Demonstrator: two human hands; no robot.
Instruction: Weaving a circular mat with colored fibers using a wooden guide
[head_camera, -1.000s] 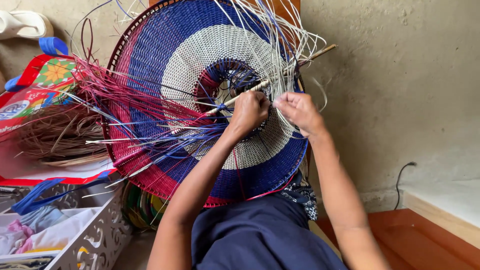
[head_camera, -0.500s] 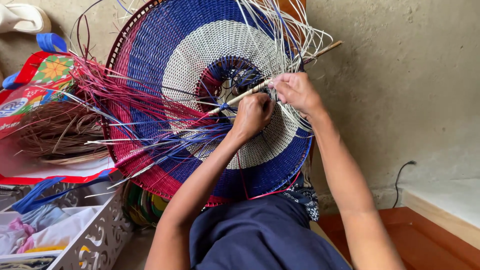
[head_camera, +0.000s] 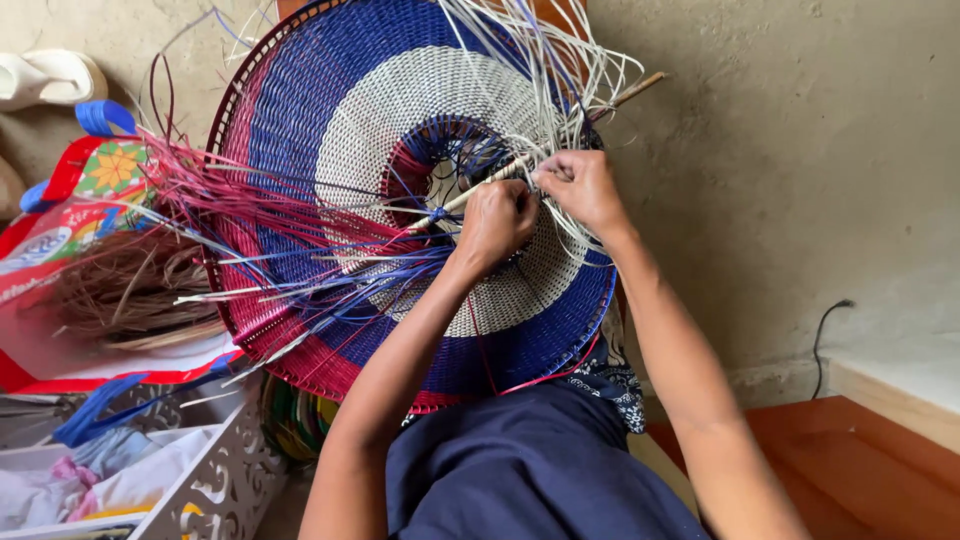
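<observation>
A large round woven piece with red, blue and white rings stands upright against my lap. Loose red, blue and white strands stick out to the left, and white strands fan out at the top. A thin wooden stick runs slantwise across the centre. My left hand is closed around strands and the stick near the centre hole. My right hand pinches white strands just right of it, almost touching the left hand.
A colourful red bag holding brown fibres lies at the left. A white cut-out basket with cloths stands at the lower left. A plaster wall is behind, with a black cable and a wooden floor at the right.
Both hands have shifted slightly upward and closer together on the woven piece. The right hand now sits beside the left at the stick.
</observation>
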